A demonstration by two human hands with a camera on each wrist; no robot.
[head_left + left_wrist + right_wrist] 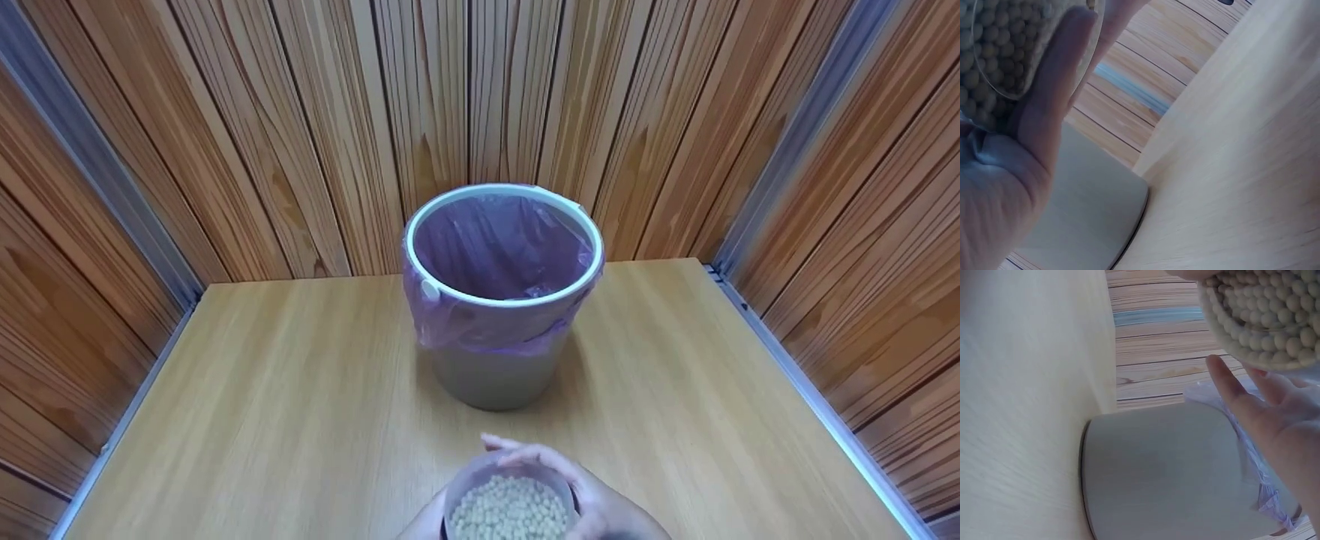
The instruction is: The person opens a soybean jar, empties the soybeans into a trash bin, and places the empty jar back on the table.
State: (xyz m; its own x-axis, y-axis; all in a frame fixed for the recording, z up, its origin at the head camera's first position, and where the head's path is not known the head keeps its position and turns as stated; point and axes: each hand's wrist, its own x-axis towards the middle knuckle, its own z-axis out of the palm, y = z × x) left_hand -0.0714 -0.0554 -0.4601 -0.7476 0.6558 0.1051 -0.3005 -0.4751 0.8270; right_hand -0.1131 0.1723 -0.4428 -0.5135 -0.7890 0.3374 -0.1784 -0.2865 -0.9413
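Observation:
A clear round bowl [512, 506] of pale round beans, which look like soybeans, is held between two hands at the front of the table. My left hand [1022, 146] holds its left side, with the thumb along the clear wall in the left wrist view. On the opposite side, my right hand [592, 495] grips the bowl, its fingers reaching over the far rim. In the right wrist view, the right hand [1275, 405] is beside the bowl, and the beans [1269, 309] show through the wall. Much of the left hand [426, 521] is hidden behind the bowl in the head view.
Beyond the hands stands a grey trash bin [495, 379] with a white rim ring [504, 301], lined with a purple plastic bag [502, 247]. It is upright on the wooden table [285, 420]. Wood-panelled walls [322, 135] enclose the back and sides.

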